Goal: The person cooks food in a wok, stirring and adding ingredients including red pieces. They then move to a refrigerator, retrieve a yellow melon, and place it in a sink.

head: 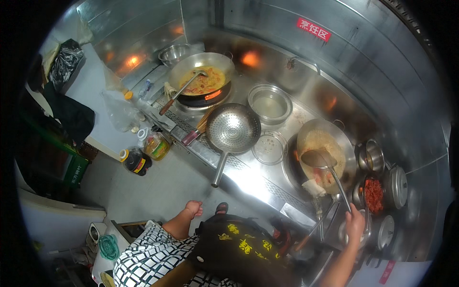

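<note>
My right hand (pixel 355 222) grips the handle of a metal ladle (pixel 319 158), whose bowl is over the right wok (pixel 346 158). Pale bubbling liquid with some red pieces lies in that wok, and a white cloth (pixel 314 188) is at its near edge. My left hand (pixel 194 208) hangs beside my body above the floor, fingers curled, with nothing seen in it; whether it is fully closed I cannot tell. On the far left burner a second wok (pixel 179 71) holds yellowish liquid with reddish pieces, and another ladle (pixel 184 86) rests in it.
Between the woks are a perforated strainer (pixel 233 128), a bamboo brush (pixel 200 125), a metal pot of liquid (pixel 270 104) and a round mesh strainer (pixel 269 147). Pots and a container of red chilies (pixel 374 195) stand right. Bottles of oil (pixel 156 146) and dark sauce (pixel 136 162) are left.
</note>
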The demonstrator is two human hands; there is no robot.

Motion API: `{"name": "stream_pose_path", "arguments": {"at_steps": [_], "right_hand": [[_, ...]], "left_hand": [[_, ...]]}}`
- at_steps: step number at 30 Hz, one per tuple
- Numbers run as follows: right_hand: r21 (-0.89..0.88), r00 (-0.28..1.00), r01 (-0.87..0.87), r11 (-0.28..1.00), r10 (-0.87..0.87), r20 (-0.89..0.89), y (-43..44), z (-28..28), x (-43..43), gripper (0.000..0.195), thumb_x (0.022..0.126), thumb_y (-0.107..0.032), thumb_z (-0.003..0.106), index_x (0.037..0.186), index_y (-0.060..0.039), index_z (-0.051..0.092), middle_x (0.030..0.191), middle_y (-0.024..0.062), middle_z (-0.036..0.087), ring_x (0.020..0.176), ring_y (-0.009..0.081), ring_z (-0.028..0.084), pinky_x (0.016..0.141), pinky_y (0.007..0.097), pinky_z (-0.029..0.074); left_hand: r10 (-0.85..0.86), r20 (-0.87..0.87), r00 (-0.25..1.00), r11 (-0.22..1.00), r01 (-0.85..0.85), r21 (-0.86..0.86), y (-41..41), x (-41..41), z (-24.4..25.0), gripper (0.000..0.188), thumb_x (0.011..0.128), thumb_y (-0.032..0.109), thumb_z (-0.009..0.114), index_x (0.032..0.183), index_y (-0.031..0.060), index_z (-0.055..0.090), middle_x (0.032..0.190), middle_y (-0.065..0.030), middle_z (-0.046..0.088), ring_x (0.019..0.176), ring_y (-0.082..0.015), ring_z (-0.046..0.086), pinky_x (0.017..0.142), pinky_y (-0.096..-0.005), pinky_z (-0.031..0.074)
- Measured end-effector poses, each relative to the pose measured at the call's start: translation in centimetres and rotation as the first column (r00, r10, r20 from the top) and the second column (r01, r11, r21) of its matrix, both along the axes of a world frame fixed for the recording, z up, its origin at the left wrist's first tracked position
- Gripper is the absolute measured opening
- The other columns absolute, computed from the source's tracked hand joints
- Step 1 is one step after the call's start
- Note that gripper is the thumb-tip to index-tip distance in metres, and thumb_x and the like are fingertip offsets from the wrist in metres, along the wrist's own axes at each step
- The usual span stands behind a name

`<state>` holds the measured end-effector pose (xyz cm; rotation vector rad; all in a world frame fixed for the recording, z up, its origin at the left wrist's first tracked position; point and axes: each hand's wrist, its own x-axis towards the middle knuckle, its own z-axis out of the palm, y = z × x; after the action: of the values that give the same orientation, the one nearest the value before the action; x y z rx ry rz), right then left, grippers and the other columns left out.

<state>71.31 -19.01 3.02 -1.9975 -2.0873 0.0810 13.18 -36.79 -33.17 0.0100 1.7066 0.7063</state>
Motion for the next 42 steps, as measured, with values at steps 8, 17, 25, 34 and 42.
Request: {"name": "stream_pose_path", "arguments": {"at_steps": [8,17,25,34,42], "right_hand": [[-0.295,0.911,0.134,0.946,-0.235,-0.340,-2.4,5.1,2.8,0.035,0.079,-0.005,0.060,0.113,0.0039,0.059,0.095,0.0165,0.068,0.087,0.0219,0.063,0.078,0.0317,0.046],[-0.079,0.932,0.193,0.978,-0.208,-0.298,-1.0,-4.9,3.4,0.037,0.088,-0.017,0.054,0.117,0.0071,0.055,0.101,0.0233,0.064,0.094,0.0271,0.062,0.082,0.0332,0.045],[0.012,0.909,0.243,0.970,-0.223,-0.351,0.5,-9.2,2.0,0.036,0.087,-0.017,0.056,0.116,0.0034,0.057,0.105,0.0239,0.063,0.097,0.0343,0.061,0.084,0.0362,0.045],[-0.054,0.909,0.367,0.929,-0.370,-0.192,3.1,-10.6,-3.2,0.042,0.085,-0.026,0.057,0.121,-0.0055,0.056,0.103,0.0230,0.062,0.097,0.0386,0.059,0.084,0.0414,0.045],[0.336,0.813,0.451,0.827,-0.225,-0.538,-2.3,-10.3,-4.8,0.026,0.087,-0.015,0.060,0.106,0.0016,0.061,0.102,0.0144,0.062,0.091,0.0253,0.060,0.079,0.0327,0.047]], "left_hand": [[-0.005,0.021,1.000,1.000,0.006,-0.022,-1.1,0.0,-0.5,0.028,0.089,0.025,0.054,0.109,0.0054,0.055,0.079,-0.0097,0.061,0.058,-0.0211,0.059,0.050,-0.0332,0.054],[-0.035,-0.018,0.999,0.999,0.035,-0.002,2.0,0.5,1.7,0.027,0.090,0.026,0.055,0.107,0.0055,0.056,0.080,-0.0102,0.060,0.060,-0.0202,0.057,0.050,-0.0325,0.053],[-0.045,-0.005,0.999,0.998,0.046,0.045,3.0,1.2,1.8,0.027,0.090,0.024,0.054,0.110,0.0060,0.055,0.083,-0.0106,0.060,0.062,-0.0203,0.059,0.053,-0.0333,0.053],[-0.046,0.030,0.998,0.995,0.048,-0.083,0.3,2.1,3.7,0.026,0.092,0.020,0.049,0.110,0.0022,0.053,0.075,-0.0095,0.057,0.056,-0.0179,0.054,0.047,-0.0296,0.050],[-0.065,0.028,0.998,0.994,0.067,-0.088,1.0,0.6,3.3,0.025,0.094,0.021,0.048,0.111,0.0035,0.052,0.078,-0.0091,0.057,0.058,-0.0185,0.055,0.046,-0.0295,0.051]]}}
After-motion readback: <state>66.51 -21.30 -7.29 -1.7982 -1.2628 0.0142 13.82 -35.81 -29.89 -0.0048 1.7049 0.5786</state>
